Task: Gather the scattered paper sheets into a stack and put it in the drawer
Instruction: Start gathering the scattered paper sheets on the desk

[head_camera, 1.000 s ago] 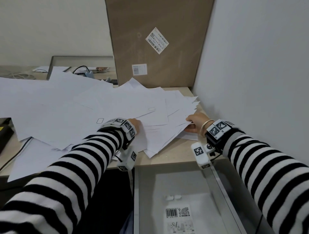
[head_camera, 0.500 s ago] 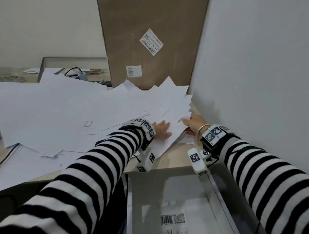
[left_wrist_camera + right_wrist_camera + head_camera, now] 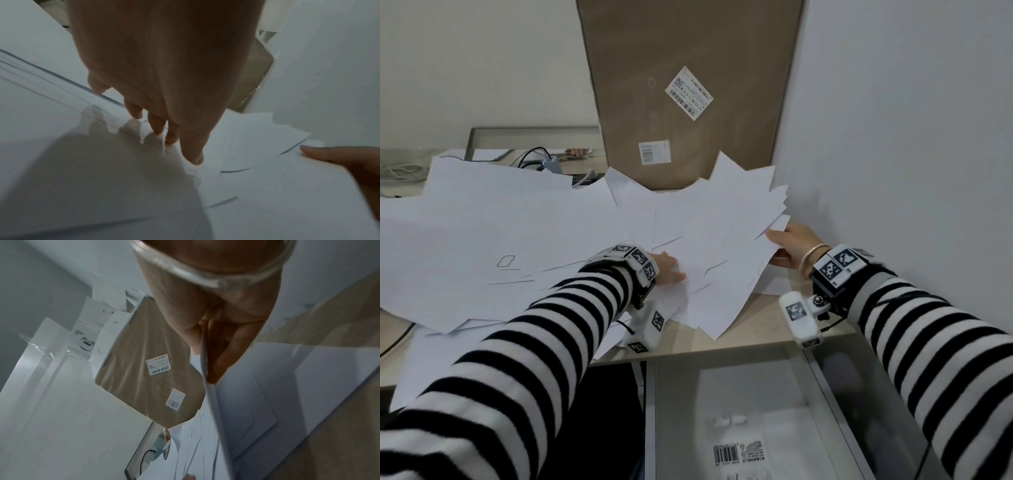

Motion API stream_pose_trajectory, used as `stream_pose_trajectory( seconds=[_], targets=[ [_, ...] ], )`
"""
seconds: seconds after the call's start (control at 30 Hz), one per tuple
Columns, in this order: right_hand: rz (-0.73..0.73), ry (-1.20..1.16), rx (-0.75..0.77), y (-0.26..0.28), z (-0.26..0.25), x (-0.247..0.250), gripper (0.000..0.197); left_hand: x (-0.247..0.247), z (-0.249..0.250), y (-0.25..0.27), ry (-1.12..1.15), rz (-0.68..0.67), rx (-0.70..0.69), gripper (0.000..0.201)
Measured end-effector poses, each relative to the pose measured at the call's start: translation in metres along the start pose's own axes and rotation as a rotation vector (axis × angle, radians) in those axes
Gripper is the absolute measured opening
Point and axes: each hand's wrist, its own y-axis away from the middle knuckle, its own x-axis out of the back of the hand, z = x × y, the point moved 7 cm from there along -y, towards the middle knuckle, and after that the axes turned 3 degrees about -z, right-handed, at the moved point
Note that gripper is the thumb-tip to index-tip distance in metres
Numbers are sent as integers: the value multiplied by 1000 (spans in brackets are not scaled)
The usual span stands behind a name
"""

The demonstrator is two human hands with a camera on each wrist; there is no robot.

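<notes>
Several white paper sheets (image 3: 705, 233) lie fanned and overlapping across the desk. My right hand (image 3: 782, 246) pinches the right edge of a loose bundle, thumb on top and fingers underneath; the right wrist view shows the sheet edges (image 3: 207, 386) between thumb and fingers (image 3: 226, 353). My left hand (image 3: 671, 270) lies on the sheets near the middle, its straight fingers (image 3: 156, 126) pressing the paper. The grey drawer (image 3: 822, 383) stands pulled out below the desk's front edge, under my right wrist.
A tall cardboard box (image 3: 688, 85) with labels leans at the back, touching the fanned sheets. A white wall (image 3: 893, 171) bounds the desk on the right. Cables and a blue plug (image 3: 551, 164) sit at the back left. A barcoded white package (image 3: 739, 455) lies in the drawer.
The right hand has lifted and pushed the bundle's right edge, so its far corners now fan up against the box. The left hand has slid right across the sheets.
</notes>
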Motion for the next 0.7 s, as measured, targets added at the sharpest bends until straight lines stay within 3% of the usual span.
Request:
stream_pose_trajectory(
  seconds=[0.17, 0.33, 0.5, 0.7],
  targets=[
    [-64, -85, -96, 4, 20, -14, 33, 10, 39, 12, 60, 50, -149, 58],
    [-87, -205, -221, 11, 37, -26, 16, 16, 77, 13, 39, 85, -254, 49],
    [29, -464, -131, 2, 27, -18, 17, 16, 87, 3, 59, 37, -275, 46],
    [-73, -263, -256, 3, 34, -16, 31, 14, 80, -8, 40, 20, -289, 47]
  ],
)
